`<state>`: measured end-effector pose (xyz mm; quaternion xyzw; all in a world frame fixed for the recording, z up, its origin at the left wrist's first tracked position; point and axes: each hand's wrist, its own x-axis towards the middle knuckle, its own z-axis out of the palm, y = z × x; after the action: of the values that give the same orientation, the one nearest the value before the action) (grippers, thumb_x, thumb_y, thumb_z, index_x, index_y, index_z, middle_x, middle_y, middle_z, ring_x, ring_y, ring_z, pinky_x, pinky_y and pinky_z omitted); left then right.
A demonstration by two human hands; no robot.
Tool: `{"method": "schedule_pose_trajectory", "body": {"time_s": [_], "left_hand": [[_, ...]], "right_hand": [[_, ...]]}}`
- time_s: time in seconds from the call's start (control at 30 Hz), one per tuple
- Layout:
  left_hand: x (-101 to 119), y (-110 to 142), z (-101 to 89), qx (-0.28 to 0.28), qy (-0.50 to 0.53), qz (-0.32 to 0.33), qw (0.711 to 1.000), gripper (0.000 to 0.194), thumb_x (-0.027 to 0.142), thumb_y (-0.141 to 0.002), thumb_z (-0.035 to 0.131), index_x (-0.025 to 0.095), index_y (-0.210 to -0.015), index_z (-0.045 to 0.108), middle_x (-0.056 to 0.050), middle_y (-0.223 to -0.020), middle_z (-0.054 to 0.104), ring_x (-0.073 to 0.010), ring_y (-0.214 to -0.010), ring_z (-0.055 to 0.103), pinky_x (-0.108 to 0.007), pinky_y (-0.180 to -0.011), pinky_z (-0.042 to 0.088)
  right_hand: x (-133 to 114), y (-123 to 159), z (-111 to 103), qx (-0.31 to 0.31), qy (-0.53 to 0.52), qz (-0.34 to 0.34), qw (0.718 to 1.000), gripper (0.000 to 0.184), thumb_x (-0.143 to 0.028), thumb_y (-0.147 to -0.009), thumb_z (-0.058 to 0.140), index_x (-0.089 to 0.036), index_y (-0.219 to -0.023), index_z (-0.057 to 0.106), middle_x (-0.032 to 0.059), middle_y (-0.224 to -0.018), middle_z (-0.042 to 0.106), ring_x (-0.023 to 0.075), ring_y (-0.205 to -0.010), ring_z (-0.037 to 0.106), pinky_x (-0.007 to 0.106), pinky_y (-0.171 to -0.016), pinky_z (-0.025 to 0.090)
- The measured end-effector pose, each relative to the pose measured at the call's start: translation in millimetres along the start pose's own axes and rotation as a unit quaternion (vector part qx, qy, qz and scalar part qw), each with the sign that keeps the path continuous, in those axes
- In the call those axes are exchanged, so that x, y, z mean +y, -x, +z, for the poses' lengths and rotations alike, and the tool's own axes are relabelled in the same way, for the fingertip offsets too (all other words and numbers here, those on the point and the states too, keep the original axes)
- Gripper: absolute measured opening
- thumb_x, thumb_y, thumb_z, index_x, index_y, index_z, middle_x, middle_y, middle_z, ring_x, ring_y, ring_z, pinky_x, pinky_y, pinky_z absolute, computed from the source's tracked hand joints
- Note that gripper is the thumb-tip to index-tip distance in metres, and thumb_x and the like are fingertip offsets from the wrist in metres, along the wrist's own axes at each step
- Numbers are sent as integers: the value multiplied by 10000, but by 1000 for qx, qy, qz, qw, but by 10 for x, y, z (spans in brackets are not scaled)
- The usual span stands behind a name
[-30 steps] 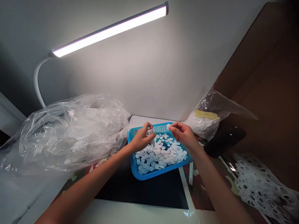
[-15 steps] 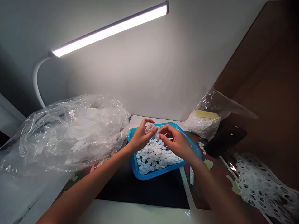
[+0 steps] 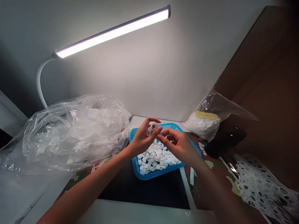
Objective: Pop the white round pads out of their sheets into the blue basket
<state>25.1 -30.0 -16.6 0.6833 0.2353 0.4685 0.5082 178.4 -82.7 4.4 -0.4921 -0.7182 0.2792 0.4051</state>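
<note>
My left hand (image 3: 144, 137) is closed on a small white plastic strip with round holes (image 3: 152, 128), held above the blue basket (image 3: 149, 176). Thumb and index finger of my right hand (image 3: 177, 143) are pinched at the strip's near end, by the left thumb; what sits between those fingertips is too small to make out. Many small white round discs (image 3: 155, 158) lie heaped in the basket below both hands.
A big clear plastic bag (image 3: 77, 133) of white pieces lies left. Behind right stands a filled bag (image 3: 203, 124) with a yellow label. White perforated strips (image 3: 261, 186) pile up at right, near a black object (image 3: 225, 141). A lit lamp (image 3: 114, 32) hangs above.
The left hand has turned a little and shifted slightly right with the strip, its thumb now covering more of it. The right fingers have stayed close to it. The view has moved slightly.
</note>
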Motion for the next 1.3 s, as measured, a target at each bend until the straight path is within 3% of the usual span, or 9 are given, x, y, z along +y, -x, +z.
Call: {"method": "schedule_pose_trajectory", "body": {"time_s": [0.13,0.27,0.4,0.57,0.73,0.93,1.1,1.2,1.3], "left_hand": [[77,27,14,-19,21,1,1000,229,382,-891,528,219,-1045,483,60,-611,448,-50,-447,380,-161,-413,314],[118,28,29,-29,67,-17,997,222,387,-884,537,222,-1023,483,59,-608,460,-53,-446,409,-151,-392,313],[164,16,39,-41,163,-49,985,235,384,-861,571,207,-974,466,53,-589,491,-51,-443,427,-140,-391,291],[198,2,55,-11,271,-139,952,316,384,-774,657,193,-935,465,50,-605,488,-44,-443,435,-145,-419,320],[189,-3,63,-25,320,-163,933,264,361,-787,626,175,-774,439,74,-536,401,-9,-381,305,-134,-390,282],[208,47,117,42,157,-60,985,289,374,-813,627,209,-949,433,53,-632,499,-63,-491,463,-155,-436,350],[221,66,114,38,116,-23,992,235,359,-839,597,203,-934,449,61,-618,462,-56,-481,425,-167,-451,377],[242,36,70,44,191,-69,978,237,334,-817,618,198,-929,458,51,-639,470,-54,-492,436,-159,-452,366],[251,9,53,37,282,-140,948,219,310,-792,628,178,-823,456,67,-585,412,-23,-424,333,-141,-416,307]], "right_hand": [[6,5,-37,-33,-95,40,994,267,-440,-862,551,-191,-768,562,-63,-520,450,56,-407,364,184,-369,299],[-6,-17,-53,-68,-196,22,978,210,-383,-833,592,-178,-788,577,-8,-672,578,108,-578,569,207,-463,499],[-33,-19,-36,-54,-264,14,963,173,-329,-799,624,-174,-729,590,5,-764,595,145,-738,631,285,-634,596],[-46,12,-17,-34,-279,1,960,181,-305,-777,640,-175,-658,600,10,-796,609,146,-762,631,299,-668,602],[-53,13,-1,-15,-287,-6,958,180,-306,-770,638,-184,-646,589,14,-811,605,157,-786,628,303,-655,608],[2,-24,26,-35,-257,22,965,207,-363,-821,588,-195,-707,552,-7,-765,579,143,-765,618,292,-612,611],[6,-39,33,-54,-245,19,968,237,-408,-845,573,-186,-764,588,8,-781,593,149,-786,627,286,-649,603],[-19,-27,32,-46,-258,7,965,216,-374,-834,602,-184,-731,593,7,-797,581,144,-801,617,305,-728,588],[-32,-8,17,-31,-250,-17,968,219,-330,-825,618,-187,-664,585,13,-815,580,145,-803,595,311,-758,559]]}}
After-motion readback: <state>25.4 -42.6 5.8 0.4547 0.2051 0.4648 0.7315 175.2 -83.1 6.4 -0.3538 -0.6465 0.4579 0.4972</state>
